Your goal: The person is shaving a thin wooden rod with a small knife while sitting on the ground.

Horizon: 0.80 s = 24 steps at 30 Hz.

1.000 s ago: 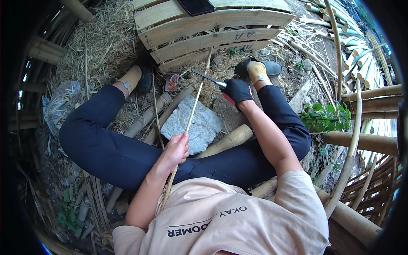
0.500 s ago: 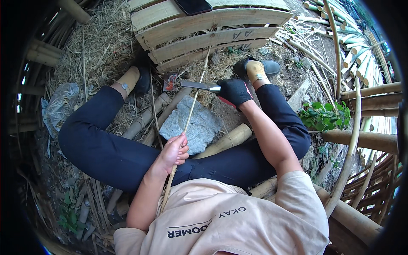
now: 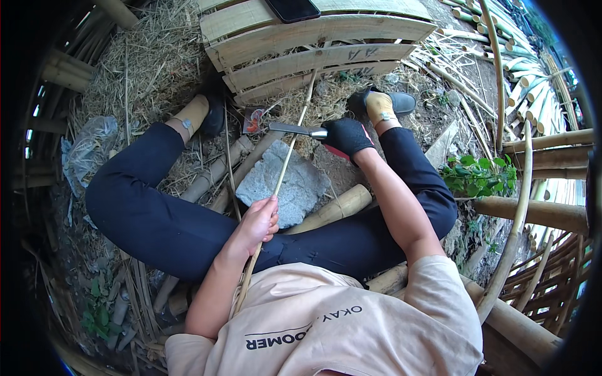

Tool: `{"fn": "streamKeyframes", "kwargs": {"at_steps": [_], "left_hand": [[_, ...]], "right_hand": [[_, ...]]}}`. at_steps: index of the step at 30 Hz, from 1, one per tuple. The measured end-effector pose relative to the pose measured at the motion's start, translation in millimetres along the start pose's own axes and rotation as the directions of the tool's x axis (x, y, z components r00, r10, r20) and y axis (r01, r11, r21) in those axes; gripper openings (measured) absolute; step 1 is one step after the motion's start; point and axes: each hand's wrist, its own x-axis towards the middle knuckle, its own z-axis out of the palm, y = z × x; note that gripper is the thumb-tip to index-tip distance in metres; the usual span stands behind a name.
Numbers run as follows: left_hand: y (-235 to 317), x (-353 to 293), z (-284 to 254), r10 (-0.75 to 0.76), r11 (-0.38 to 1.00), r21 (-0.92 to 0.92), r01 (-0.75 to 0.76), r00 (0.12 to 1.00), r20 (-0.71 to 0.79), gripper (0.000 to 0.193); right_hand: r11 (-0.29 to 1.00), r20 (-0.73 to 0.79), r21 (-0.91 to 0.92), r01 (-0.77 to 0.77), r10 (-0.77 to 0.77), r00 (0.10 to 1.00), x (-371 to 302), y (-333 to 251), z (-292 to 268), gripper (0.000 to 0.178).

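My bare left hand (image 3: 258, 222) is closed round a long thin bamboo strip (image 3: 290, 152), which runs from beside my torso up and away past a wooden crate. My right hand (image 3: 347, 137), in a black and red glove, grips the handle of a knife (image 3: 290, 129). Its broad flat blade points left and lies across the strip, at or just over it; whether they touch I cannot tell. Beneath the strip, between my legs, is a flat grey stone (image 3: 282, 182). The glove hides most of the knife's handle.
A slatted wooden crate (image 3: 320, 32) stands ahead, with a black phone (image 3: 292, 9) on top. A bamboo pole (image 3: 338, 208) lies by the stone. Cut bamboo (image 3: 533, 94) is piled far right, beyond a leafy plant (image 3: 480, 174). A clear plastic bag (image 3: 91, 150) lies left on straw.
The view has shifted slightly, moving the crate a little to the right in the picture. Both hands keep their holds, and the knife blade stays across the strip at nearly the same place.
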Motion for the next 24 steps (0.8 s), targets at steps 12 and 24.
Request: {"fn": "streamKeyframes", "kwargs": {"at_steps": [12,24], "left_hand": [[-6.8,-0.1,14.5,0.502,0.574,0.808,-0.137,0.838,-0.215,0.039],[-24.4,19.2,-9.6,0.429,0.723,0.662,-0.198,0.88,-0.205,0.041]], "right_hand": [[0.998,0.152,0.001,0.07,-0.069,0.986,-0.1,10.5,10.6,0.033],[1.0,0.033,-0.012,0.002,-0.002,0.999,7.3,15.8,15.8,0.03]]}}
